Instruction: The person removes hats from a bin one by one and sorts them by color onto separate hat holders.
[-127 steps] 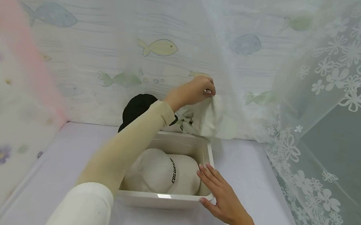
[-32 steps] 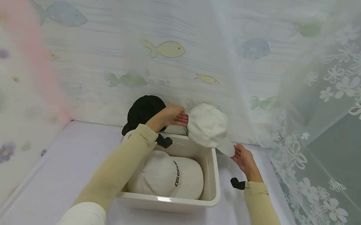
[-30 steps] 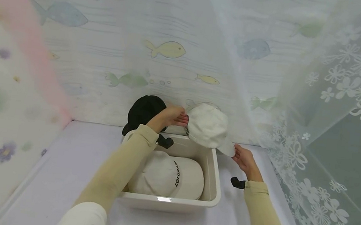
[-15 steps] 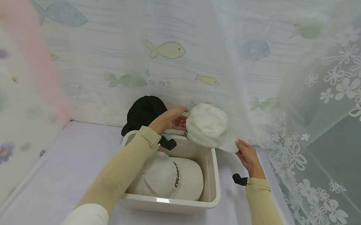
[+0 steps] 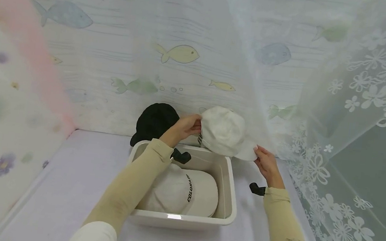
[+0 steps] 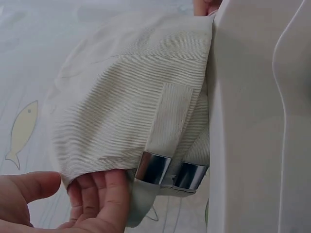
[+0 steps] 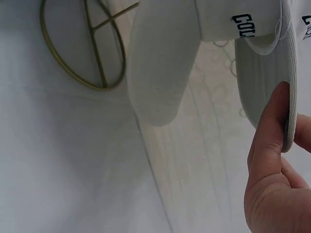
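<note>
A white baseball cap (image 5: 223, 131) is held at the back right corner of the bin, its brim pointing right. My left hand (image 5: 185, 128) grips the back edge of the cap; in the left wrist view, the fingers (image 6: 97, 194) are inside the opening and the thumb outside, beside a strap with metal buckles (image 6: 154, 167). My right hand (image 5: 267, 164) pinches the brim tip between thumb and fingers, which shows edge-on in the right wrist view. Another off-white cap (image 5: 202, 193), with dark lettering, lies in the pale plastic bin (image 5: 182, 217).
A black cap (image 5: 155, 122) stands behind the bin's left corner. The right wrist view shows a round gold wire frame (image 7: 104, 87) and another white brim (image 7: 160, 87). Fish-printed fabric (image 5: 177, 53) forms the back wall; flowered lace (image 5: 339, 216) hangs at right.
My right hand has left the bin's rim and taken the white cap's brim. My left hand has come down to the cap's back edge. Lately the cap and its brim have risen slightly.
</note>
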Demonstrator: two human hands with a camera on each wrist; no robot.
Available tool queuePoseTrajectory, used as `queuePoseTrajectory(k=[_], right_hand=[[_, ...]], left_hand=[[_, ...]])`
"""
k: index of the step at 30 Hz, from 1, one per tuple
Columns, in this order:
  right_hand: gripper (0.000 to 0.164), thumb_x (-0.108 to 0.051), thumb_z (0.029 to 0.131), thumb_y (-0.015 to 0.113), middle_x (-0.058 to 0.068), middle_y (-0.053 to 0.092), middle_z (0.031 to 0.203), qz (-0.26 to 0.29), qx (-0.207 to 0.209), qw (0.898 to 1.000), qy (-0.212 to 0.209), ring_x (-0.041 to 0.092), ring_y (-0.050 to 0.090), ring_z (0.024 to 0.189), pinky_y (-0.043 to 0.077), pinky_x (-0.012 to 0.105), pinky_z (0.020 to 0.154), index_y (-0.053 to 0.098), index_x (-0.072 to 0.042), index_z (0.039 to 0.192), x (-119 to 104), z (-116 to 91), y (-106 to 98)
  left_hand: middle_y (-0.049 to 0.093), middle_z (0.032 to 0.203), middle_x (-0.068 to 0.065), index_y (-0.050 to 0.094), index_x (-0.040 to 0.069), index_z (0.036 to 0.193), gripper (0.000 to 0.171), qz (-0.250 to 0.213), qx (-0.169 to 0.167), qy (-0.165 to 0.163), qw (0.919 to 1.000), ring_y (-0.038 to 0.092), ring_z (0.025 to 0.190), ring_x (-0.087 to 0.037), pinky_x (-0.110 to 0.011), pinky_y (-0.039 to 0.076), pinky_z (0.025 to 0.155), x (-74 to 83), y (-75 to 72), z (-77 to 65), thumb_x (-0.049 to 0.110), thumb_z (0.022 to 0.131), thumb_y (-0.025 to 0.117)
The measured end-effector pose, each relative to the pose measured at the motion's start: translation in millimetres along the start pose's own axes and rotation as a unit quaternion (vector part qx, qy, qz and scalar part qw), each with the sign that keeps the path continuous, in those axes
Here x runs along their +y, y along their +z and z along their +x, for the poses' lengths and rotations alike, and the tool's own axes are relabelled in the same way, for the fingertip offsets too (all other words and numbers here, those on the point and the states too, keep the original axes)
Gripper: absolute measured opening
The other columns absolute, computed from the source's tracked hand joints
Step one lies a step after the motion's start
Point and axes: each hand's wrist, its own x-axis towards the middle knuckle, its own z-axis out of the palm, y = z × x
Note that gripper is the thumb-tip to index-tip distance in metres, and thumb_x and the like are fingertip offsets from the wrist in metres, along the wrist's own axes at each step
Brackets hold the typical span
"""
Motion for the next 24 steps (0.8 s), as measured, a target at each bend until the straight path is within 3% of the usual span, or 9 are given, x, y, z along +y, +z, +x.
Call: queuePoseTrajectory(k=[6,12,16,19,24], right_hand=[[0.06,-0.015,0.107,0.051,0.009,0.047,0.139,0.014,0.007,1.0,0.0,-0.001,0.059,0.097,0.053,0.011,0.083,0.026,0.004,0.158,-8,5,1],[0.058,-0.013,0.106,0.052,0.01,0.045,0.144,0.022,0.033,0.999,0.027,0.005,0.057,0.106,0.054,0.011,0.08,0.029,0.001,0.158,-8,10,3],[0.057,-0.012,0.106,0.051,0.015,0.036,0.155,0.025,0.049,0.998,0.023,0.015,0.052,0.126,0.051,0.018,0.1,0.03,0.003,0.157,-3,14,7],[0.057,-0.011,0.106,0.05,0.019,0.031,0.16,0.03,0.055,0.998,0.017,0.02,0.043,0.141,0.04,0.025,0.115,0.028,0.005,0.157,4,18,8],[0.056,-0.008,0.106,0.051,0.02,0.032,0.159,0.034,0.057,0.997,0.028,0.022,0.04,0.143,0.04,0.025,0.114,0.03,0.007,0.155,19,21,7]], left_hand=[[0.062,0.097,-0.009,0.055,-0.007,0.139,0.039,-0.007,0.009,0.033,0.9994,0.063,0.087,-0.016,-0.035,0.055,0.097,-0.2,3.7,4.1,0.014,0.106,0.054],[0.061,0.114,-0.013,0.039,-0.003,0.153,0.049,0.018,0.02,0.032,0.9991,0.061,0.083,-0.014,-0.024,0.054,0.075,-4.5,7.5,12.3,0.012,0.108,0.051],[0.06,0.114,-0.013,0.04,-0.003,0.152,0.048,0.019,0.033,0.032,0.9988,0.06,0.079,-0.013,-0.021,0.052,0.065,-9.4,8.7,15.1,0.01,0.107,0.05],[0.061,0.102,-0.012,0.052,-0.007,0.138,0.035,0.021,0.038,0.032,0.9986,0.06,0.075,-0.013,-0.021,0.052,0.063,-13.1,9.4,16.4,0.008,0.107,0.051],[0.057,0.087,-0.008,0.056,-0.01,0.134,0.033,0.037,0.049,0.005,0.9981,0.06,0.071,-0.014,-0.023,0.055,0.067,-15.3,9.4,14.3,0.007,0.106,0.052]])
